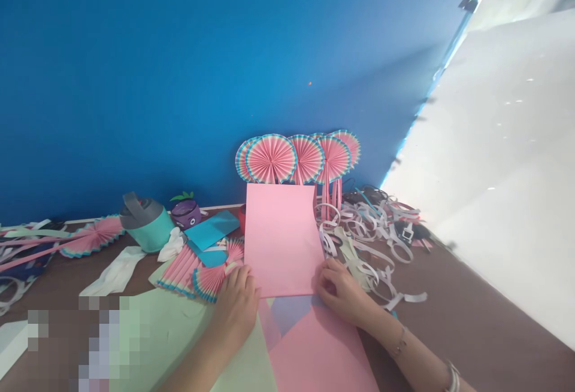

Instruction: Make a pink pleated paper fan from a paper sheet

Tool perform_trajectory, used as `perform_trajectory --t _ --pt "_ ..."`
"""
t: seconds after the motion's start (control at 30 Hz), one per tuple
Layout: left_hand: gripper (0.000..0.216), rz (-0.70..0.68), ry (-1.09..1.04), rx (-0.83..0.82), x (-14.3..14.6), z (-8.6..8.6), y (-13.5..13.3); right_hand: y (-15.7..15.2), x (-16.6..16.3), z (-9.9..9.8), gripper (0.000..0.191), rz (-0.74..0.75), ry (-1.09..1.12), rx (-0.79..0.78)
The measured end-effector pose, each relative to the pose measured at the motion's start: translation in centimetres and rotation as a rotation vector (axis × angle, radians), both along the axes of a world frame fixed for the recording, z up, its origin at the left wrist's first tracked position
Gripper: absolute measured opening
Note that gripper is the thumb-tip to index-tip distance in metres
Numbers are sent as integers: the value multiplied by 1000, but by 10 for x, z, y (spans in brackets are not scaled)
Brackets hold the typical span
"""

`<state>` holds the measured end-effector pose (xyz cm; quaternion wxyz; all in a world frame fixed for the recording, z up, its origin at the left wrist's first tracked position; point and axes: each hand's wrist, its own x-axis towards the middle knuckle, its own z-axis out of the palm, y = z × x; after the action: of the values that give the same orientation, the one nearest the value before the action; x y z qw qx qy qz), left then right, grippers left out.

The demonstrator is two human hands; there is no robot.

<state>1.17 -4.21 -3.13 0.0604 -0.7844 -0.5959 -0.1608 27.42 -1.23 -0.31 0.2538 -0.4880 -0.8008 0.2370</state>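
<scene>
A pink sheet of paper stands in front of me, and its lower edge is between my hands. My left hand has its fingers curled at the sheet's lower left corner. At the lower right corner, my right hand pinches the edge between thumb and fingers. Under the hands lie another pink sheet and a pale green sheet. Pleated pink paper pieces with blue edges sit just beyond my left hand. The sheet hides part of what stands behind it.
Finished pink paper fans lean against the blue partition. White paper strips are heaped on the right. A teal and grey container, a purple cup, blue paper and a tissue lie to the left.
</scene>
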Motion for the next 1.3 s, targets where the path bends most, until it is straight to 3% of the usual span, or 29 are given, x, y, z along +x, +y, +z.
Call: perform_trajectory --t 0.27,0.43,0.57,0.77,1.0,1.3 --pt "26 24 25 -2 2 6 -1 -1 -2 0 20 -4 -37 11" --pt "23 10 74 78 3 13 -2 -1 -2 -4 20 -7 -61 28" --pt "44 -139 70 141 5 18 -8 -1 -2 -4 20 -3 -69 55" --pt "52 -515 77 20 27 15 -34 2 -2 -7 19 18 -74 56" --pt "64 -449 97 -66 31 12 -39 3 -2 -9 19 17 -72 93" --pt "71 -293 54 43 29 -21 -47 2 -2 -6 20 5 -65 70"
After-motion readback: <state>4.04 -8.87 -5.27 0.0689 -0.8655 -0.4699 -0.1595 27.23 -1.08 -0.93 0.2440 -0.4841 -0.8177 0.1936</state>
